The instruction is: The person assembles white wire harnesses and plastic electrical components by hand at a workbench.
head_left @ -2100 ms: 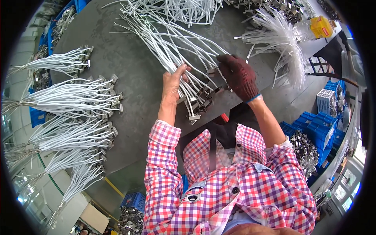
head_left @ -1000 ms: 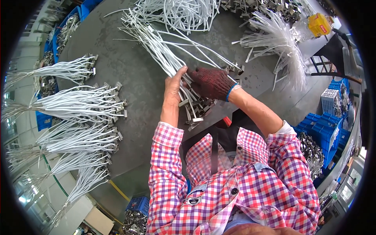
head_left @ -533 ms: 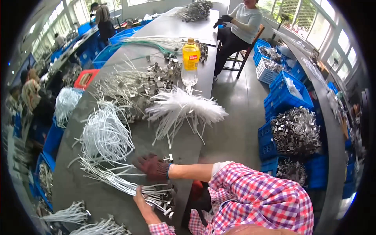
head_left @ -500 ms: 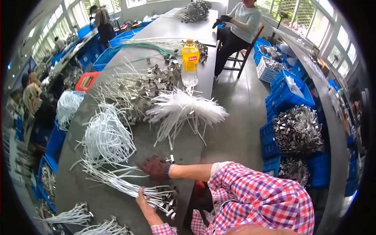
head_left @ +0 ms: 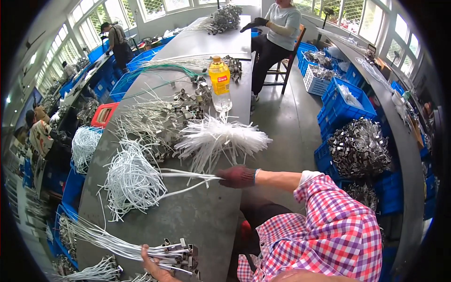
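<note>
The right hand [head_left: 238, 176], gloved, is closed around the ends of a few white cords [head_left: 209, 177], which stretch above the table from a tangled cord pile [head_left: 131, 176]. The bare left hand [head_left: 151, 263] grips a cord bundle [head_left: 112, 242] near its metal clips [head_left: 190, 249].

Risk 1: crossed loops in the pile could drag extra cords along. Risk 2: the drawn cords run close to the clear strips [head_left: 223, 138]; a snag could pull these out of order. Risk 3: a loose left grip could let the bundle fan out, and its clips could hook each other.

The table [head_left: 183, 216] is dark, flat and smooth. Beyond the strips, 1 bottle [head_left: 220, 82] stands upright. Farther out: 1 seated person [head_left: 284, 28], blue crates [head_left: 336, 113] along the aisle, and windows [head_left: 164, 5].
</note>
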Motion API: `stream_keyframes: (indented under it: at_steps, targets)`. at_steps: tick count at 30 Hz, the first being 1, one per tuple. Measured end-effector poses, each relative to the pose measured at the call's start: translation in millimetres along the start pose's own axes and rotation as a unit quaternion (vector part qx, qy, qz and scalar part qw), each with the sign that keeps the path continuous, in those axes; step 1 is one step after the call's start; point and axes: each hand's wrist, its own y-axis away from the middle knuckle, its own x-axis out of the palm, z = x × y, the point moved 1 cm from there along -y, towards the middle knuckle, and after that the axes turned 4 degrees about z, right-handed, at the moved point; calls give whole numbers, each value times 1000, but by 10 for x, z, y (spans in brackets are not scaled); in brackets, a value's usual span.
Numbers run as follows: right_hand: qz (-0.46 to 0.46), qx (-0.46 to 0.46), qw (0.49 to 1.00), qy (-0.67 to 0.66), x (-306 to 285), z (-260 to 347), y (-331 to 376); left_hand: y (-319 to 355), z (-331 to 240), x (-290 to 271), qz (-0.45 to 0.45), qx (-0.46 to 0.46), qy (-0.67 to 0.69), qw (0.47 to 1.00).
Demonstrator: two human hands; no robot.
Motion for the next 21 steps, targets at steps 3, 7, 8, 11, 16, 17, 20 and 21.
stream_keyframes:
  at_steps: [3, 7, 8, 11, 16, 17, 20, 21]
  targets:
    - [-12, 31, 999, -9, -35, 135, -85, 47, -182, 149, 27, 26, -19, 999]
    - [-26, 62, 994, -81, 50, 619, -733, 96, -389, 346, 71, 127, -100, 984]
    - [-56, 35, 995, -77, 5, 767, -915, 111, -450, 375, 99, 165, -121, 974]
    - [-98, -67, 993, -8, -286, 1314, -1262, 131, -611, 383, 90, 206, -154, 962]
    - [-49, -266, 918, -290, -482, 2455, -1093, -17, -529, 263, 32, 286, -293, 912]
    - [-20, -244, 925, -291, -442, 2584, -1045, -92, -553, 149, -43, 42, -521, 851]
    - [-16, -146, 943, -299, -261, 2727, -920, -137, -149, 71, 258, 147, -310, 903]
    - [-5, -112, 933, -341, -207, 2668, -887, -133, -80, 19, 306, 147, -239, 910]
